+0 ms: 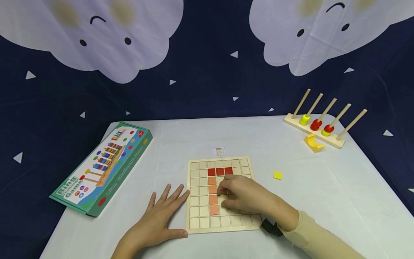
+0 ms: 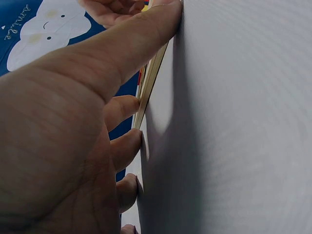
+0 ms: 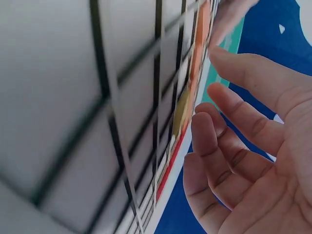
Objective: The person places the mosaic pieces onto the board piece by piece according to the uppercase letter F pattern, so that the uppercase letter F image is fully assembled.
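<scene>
A square wooden grid board [image 1: 194, 223] lies on the white table. In its cells are a row of three dark red tiles [image 1: 220, 171] and a column of several orange tiles [image 1: 213, 209]. My right hand [image 1: 245, 194] is over the board's middle, thumb and fingers apart and loosely bent, with nothing between them. Near its fingertips a yellow tile [image 3: 181, 113] sits in the grid, hidden by the hand in the head view. My left hand [image 1: 158, 219] rests spread on the table, thumb and index finger right at the board's left edge.
A small printed grid card [image 1: 219, 152] lies behind the board. One loose yellow tile [image 1: 277, 175] is to the right. A peg stand [image 1: 336, 142] with rings and a yellow curved piece [image 1: 313, 143] stand back right; a green game box [image 1: 106, 169] lies left.
</scene>
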The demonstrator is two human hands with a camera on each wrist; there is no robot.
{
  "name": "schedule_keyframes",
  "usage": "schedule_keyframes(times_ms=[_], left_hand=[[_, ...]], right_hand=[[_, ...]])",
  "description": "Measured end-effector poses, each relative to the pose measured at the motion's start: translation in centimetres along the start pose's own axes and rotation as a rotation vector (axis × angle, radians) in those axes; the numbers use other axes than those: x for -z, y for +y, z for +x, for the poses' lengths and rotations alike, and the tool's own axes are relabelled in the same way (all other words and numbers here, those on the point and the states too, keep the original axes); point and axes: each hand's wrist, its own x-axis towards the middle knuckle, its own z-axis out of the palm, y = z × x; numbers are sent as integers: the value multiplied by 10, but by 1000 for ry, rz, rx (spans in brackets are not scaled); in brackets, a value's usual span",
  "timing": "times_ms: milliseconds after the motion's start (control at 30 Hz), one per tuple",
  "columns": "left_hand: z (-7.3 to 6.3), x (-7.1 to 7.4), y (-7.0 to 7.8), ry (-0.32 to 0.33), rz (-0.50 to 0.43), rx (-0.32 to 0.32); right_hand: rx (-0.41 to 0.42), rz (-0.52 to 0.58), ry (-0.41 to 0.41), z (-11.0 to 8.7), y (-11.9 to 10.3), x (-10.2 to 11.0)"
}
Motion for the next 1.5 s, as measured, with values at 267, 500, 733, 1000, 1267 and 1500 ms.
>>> schedule_keyframes(times_ms=[267,500,733,1000,1267,1500], left_hand=[[0,1,1,-11,4,16],[0,2,2,-15,1,16],[0,1,1,-15,9,17],[-1,1,1,-10,7,12],[-1,2,2,-13,3,9],[0,2,1,-10,1,10]], right_hand=[[51,-2,-32,-3,-8,-13],[69,-33,-24,-3,-8,-16],[76,-15,-37,-1,-8,-17],[91,-12,-40,-2,-8,-18],[104,-31,-53,-2,-10,-17],[92,-43,-54,-2,-10,-15]])
